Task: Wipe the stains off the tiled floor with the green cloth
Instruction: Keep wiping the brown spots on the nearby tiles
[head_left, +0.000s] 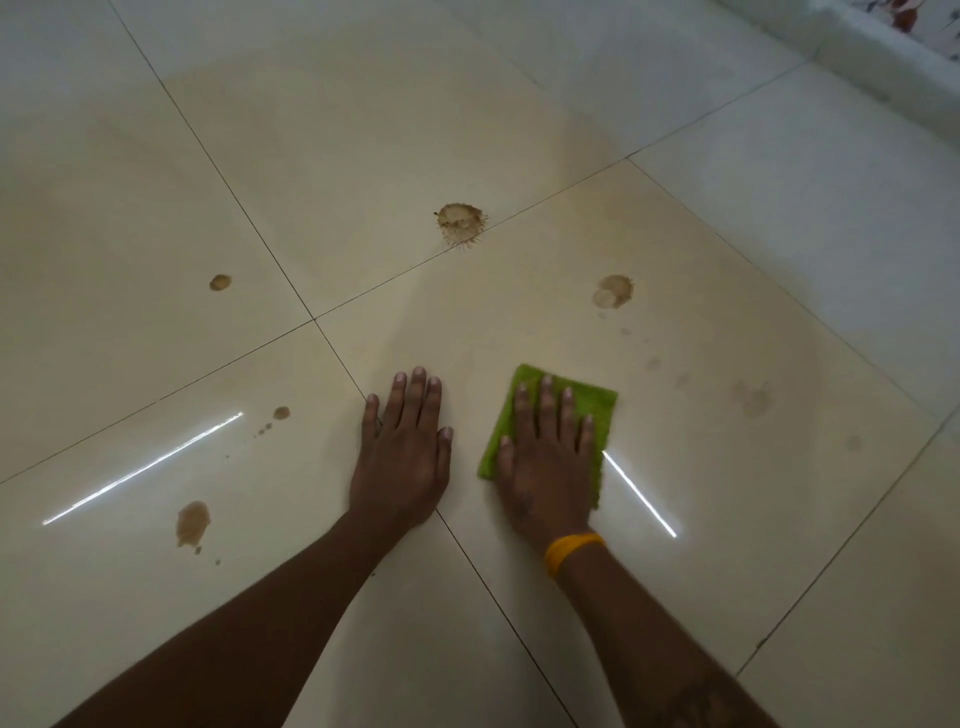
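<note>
Down on the tiled floor (363, 130) we've got both hands planted flat. Our right hand (545, 467) lies on top of the green cloth (592, 405), fingers straight and a little spread, pressing it onto the tile — not gripping it, just palm and fingers laid over it. The cloth is folded into a rough square and sits just right of where the grout lines cross, with its far corner and right edge poking out past our fingertips. There's a yellow band (571, 551) on that wrist.

Our left hand (402, 457) is just beside it, bare on the floor, fingers straight and close together, holding nothing. The two hands are near each other but not touching.

Stains all over, honestly. The big one is a brown splat (460, 223) with spiky edges, right on a grout line well ahead of our hands. A paler ringed blotch (613, 291) sits ahead and to the right of the cloth, with a few faint smudges (750, 400) trailing down the same tile. Off to the left: a small brown spot (220, 282) far out, a little dot cluster (280, 413) nearer, and a longer brown puddle (192, 522) beside our left forearm.

Two bright light streaks reflect off the glossy tile — one on each side. A pale raised ledge (883, 57) runs across the top right corner.
</note>
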